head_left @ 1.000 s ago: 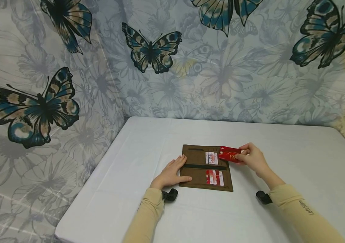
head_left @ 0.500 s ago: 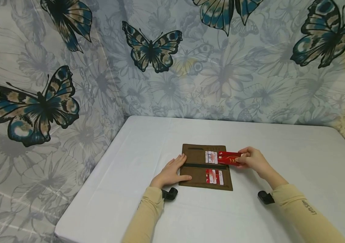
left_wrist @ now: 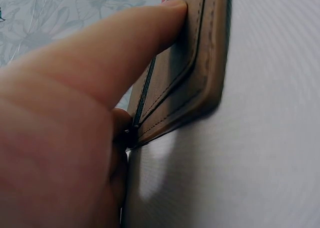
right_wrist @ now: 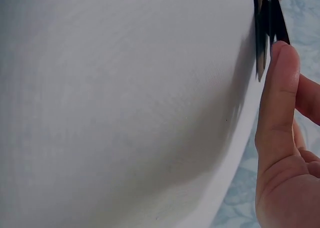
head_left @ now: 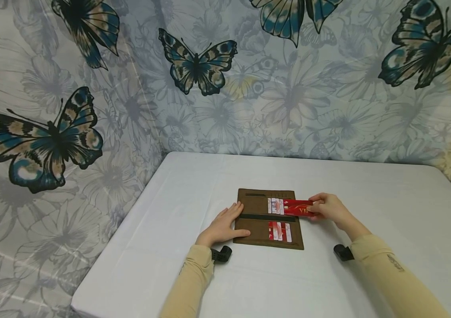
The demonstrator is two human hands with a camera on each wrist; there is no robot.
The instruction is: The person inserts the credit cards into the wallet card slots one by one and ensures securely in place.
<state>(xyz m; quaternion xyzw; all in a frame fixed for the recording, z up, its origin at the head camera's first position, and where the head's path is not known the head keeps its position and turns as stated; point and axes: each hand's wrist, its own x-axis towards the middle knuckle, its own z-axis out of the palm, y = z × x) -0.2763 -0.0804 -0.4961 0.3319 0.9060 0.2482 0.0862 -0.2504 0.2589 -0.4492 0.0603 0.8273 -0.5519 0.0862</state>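
A brown wallet (head_left: 255, 232) lies unfolded on the white table, with cards (head_left: 279, 231) showing in its lower half and white-and-red cards (head_left: 276, 206) in its upper half. My left hand (head_left: 222, 226) rests on the wallet's left edge, fingers spread. In the left wrist view its thumb lies flat on the stitched brown wallet (left_wrist: 175, 72) near a corner. My right hand (head_left: 328, 209) pinches the right end of a red card (head_left: 298, 207), which overlaps the wallet's upper right side beside the white-and-red cards. In the right wrist view the thumb presses against the dark card edge (right_wrist: 278, 20).
The white table (head_left: 193, 176) reaches back to a wall hanging (head_left: 297, 97) printed with flowers and butterflies. A black wrist camera (head_left: 222, 254) sits at the left sleeve, another black camera (head_left: 343, 252) at the right.
The red card in my right hand has levelled out, moved slightly down and shifted left against the upper cards. My left hand has stayed in place on the wallet.
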